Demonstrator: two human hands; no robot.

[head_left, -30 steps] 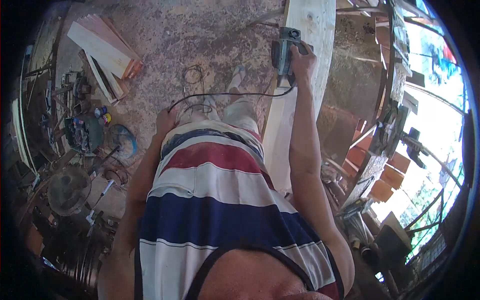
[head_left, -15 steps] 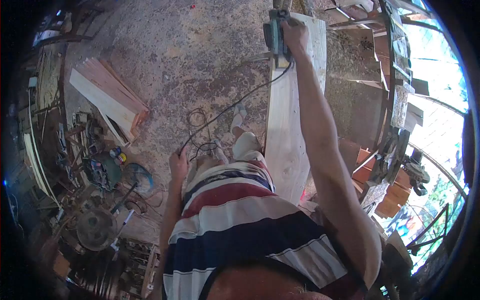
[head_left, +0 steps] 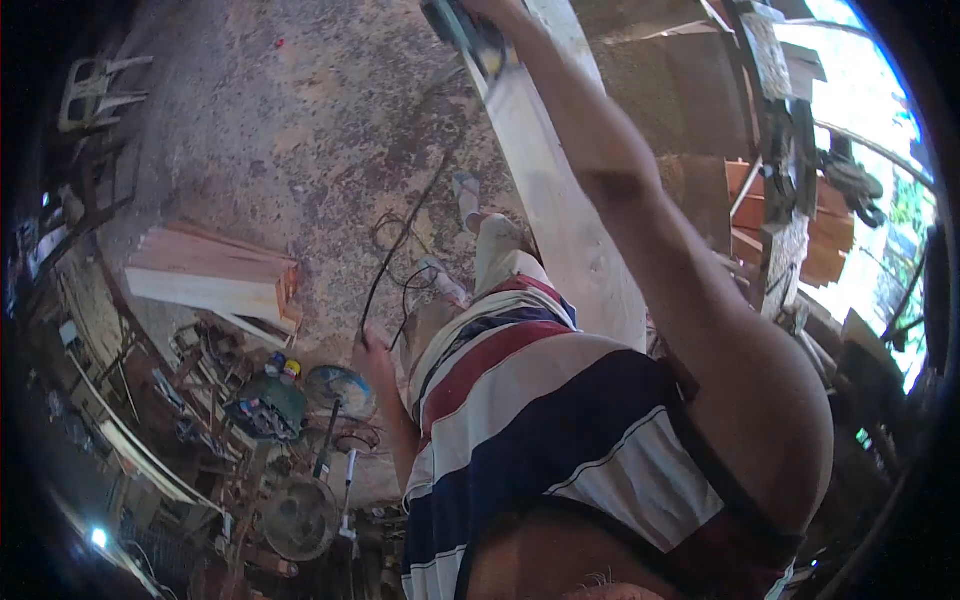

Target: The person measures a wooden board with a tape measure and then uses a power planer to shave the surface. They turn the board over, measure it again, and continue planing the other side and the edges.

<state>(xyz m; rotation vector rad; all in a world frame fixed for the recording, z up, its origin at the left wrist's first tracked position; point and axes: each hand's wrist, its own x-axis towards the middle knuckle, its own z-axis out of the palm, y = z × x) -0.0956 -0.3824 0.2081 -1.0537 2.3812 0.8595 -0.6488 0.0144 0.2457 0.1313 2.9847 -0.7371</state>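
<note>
At the top edge my right hand [head_left: 492, 8] is wrapped round a power planer [head_left: 468, 32], partly cut off by the frame. The planer sits over the far part of a long pale board [head_left: 565, 200], which runs from the top down along my right side. My left hand [head_left: 374, 356], low beside my striped shirt, grips a dark power cord [head_left: 388, 262]. The cord rises from that hand toward the planer, blurred near its upper end.
A stack of reddish boards [head_left: 215, 280] lies on the floor at left. Below it are a fan [head_left: 300, 517] and a clutter of tools. A pale chair [head_left: 95, 95] stands at upper left. Cord loops [head_left: 400, 235] lie near my feet. Wood pieces [head_left: 825, 230] lean at right.
My view has turned and shifted. My right hand and the planer now appear higher and further left, partly out of frame. My left hand still holds the cord, which hangs more steeply.
</note>
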